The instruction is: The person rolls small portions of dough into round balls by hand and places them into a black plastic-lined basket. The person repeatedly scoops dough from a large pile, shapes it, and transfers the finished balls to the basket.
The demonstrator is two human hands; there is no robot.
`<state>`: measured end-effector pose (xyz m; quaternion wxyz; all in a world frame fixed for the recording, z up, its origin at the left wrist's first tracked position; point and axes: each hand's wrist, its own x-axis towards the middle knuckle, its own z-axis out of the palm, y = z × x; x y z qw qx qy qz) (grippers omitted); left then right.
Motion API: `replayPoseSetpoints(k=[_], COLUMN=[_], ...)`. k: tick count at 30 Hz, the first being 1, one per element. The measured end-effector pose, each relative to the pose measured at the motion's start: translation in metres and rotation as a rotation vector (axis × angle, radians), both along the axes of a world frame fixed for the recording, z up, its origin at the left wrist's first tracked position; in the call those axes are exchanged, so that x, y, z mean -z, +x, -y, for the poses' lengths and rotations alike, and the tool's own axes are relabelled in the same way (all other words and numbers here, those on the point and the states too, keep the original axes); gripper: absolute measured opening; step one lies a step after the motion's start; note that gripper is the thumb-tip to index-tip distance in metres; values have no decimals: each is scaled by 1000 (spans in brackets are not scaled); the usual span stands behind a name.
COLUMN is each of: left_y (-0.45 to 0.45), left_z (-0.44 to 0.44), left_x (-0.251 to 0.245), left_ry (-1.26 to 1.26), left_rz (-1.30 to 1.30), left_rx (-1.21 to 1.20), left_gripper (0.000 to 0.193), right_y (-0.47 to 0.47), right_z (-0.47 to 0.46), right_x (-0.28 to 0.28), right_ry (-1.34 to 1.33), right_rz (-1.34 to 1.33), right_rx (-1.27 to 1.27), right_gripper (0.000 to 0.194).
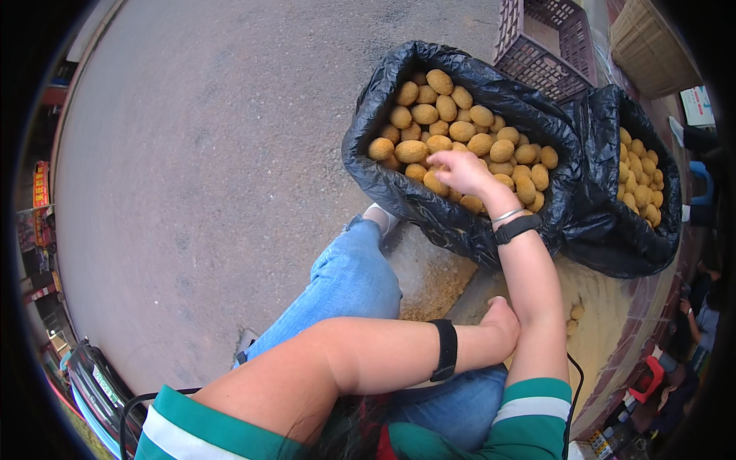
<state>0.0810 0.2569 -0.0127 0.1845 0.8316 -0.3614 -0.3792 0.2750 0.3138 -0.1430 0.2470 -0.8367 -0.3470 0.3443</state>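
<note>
My right hand (460,172) reaches over a container lined with a black plastic bag (374,109), its fingers slightly apart above the brown, rough-coated, egg-shaped pieces (411,152) that fill it. No piece is seen held in it; whether the fingertips touch one is unclear. Around that wrist are a metal bangle (507,215) and a black strap (518,229). Lower down, my left hand (500,322) is bent beside my right forearm, its fingers mostly hidden. Another black strap (444,351) circles the left wrist.
A second black-lined container (609,230) of similar pieces (635,172) stands at the right. Behind are a purple-brown plastic crate (552,75) and a woven basket (650,52). Yellow-brown granular material (440,287) and a few loose pieces (577,311) lie below. People sit at the far right; a car (103,391) is lower left.
</note>
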Motion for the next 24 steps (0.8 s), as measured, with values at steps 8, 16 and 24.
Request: replayPoseSetpoints(k=[8, 16, 24], left_y=[-14, -13, -12], left_z=[4, -2, -9], left_x=[36, 34, 27], left_ry=[109, 23, 1], left_rz=[-69, -88, -81], left_rx=[-35, -74, -80], left_gripper=[37, 37, 36], right_y=[-8, 10, -18], right_z=[-60, -56, -61], right_x=[27, 31, 49], right_ry=[-130, 100, 11], right_rz=[430, 176, 372], right_rx=[-78, 422, 93], right_gripper=[36, 55, 37])
